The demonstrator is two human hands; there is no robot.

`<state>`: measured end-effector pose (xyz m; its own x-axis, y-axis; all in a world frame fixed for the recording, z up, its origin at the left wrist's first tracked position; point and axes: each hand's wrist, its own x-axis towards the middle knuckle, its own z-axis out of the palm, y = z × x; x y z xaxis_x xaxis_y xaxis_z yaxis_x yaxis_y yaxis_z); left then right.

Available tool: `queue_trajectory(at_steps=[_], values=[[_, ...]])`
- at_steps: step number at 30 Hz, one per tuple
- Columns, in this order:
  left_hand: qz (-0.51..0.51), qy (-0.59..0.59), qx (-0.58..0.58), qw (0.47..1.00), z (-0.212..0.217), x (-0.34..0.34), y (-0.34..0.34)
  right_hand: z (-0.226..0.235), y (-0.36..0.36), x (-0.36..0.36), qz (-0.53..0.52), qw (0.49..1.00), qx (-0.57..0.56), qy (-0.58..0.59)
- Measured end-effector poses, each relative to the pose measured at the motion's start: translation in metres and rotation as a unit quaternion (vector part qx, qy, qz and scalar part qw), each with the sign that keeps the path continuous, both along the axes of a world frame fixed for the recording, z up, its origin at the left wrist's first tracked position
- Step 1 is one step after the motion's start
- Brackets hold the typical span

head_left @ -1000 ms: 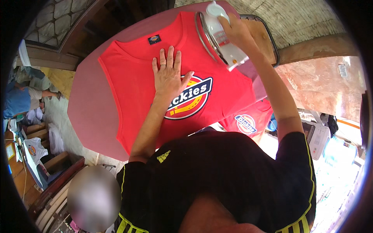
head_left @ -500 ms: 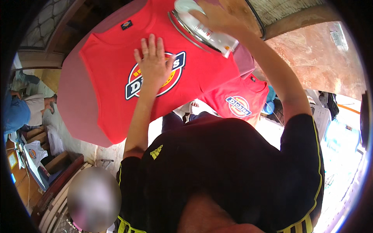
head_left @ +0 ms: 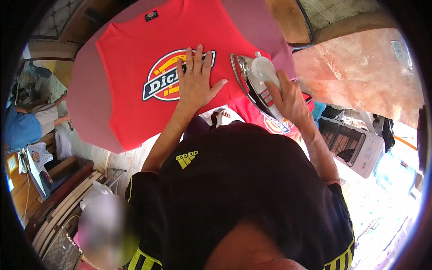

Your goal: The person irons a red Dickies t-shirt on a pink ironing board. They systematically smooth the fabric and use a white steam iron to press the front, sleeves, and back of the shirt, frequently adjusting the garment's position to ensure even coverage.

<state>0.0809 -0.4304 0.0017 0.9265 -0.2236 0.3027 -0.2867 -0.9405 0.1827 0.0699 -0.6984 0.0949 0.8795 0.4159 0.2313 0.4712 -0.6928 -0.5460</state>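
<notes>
A red sleeveless shirt (head_left: 130, 49) with a round printed logo lies spread over a mauve-covered ironing board (head_left: 85, 90). My left hand (head_left: 196, 83) rests flat on the logo, its fingers spread, covering the right part of the print. In my right hand (head_left: 291, 100) is a white clothes iron (head_left: 263, 74), gripped by its handle. It stands on the shirt's right part, close to the board's near edge, with its metal sole tilted toward the left. Beneath the iron and my right hand, a second red shirt (head_left: 252, 113) with a similar logo hangs below the board, partly hidden.
To the right are a brownish panel (head_left: 355, 81) and a grey-white boxy appliance (head_left: 371, 155). Another person in a blue top (head_left: 24, 130) is at the far left. Below that person, a white printed shirt (head_left: 40, 155) lies near a wooden box (head_left: 67, 173). A blurred shape is at lower left.
The iron in my right hand has come from the far part of the shirt toward me and to the right. My left hand has shifted right over the logo.
</notes>
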Motion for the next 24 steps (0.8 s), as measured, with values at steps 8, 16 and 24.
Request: queue_trajectory(at_steps=[8, 16, 24], values=[[0.003, 0.087, 0.007, 0.996, 0.001, -0.08, 0.014, 0.006, -0.02, -0.006, 0.043, 0.989, 0.003, 0.14], [0.439, -0.071, 0.076, 0.893, -0.039, -0.146, 0.165, 0.011, -0.019, 0.012, 0.156, 0.975, -0.099, 0.125], [0.501, -0.162, 0.035, 0.849, -0.028, -0.15, 0.211, 0.017, -0.049, 0.047, 0.165, 0.97, -0.088, 0.154]])
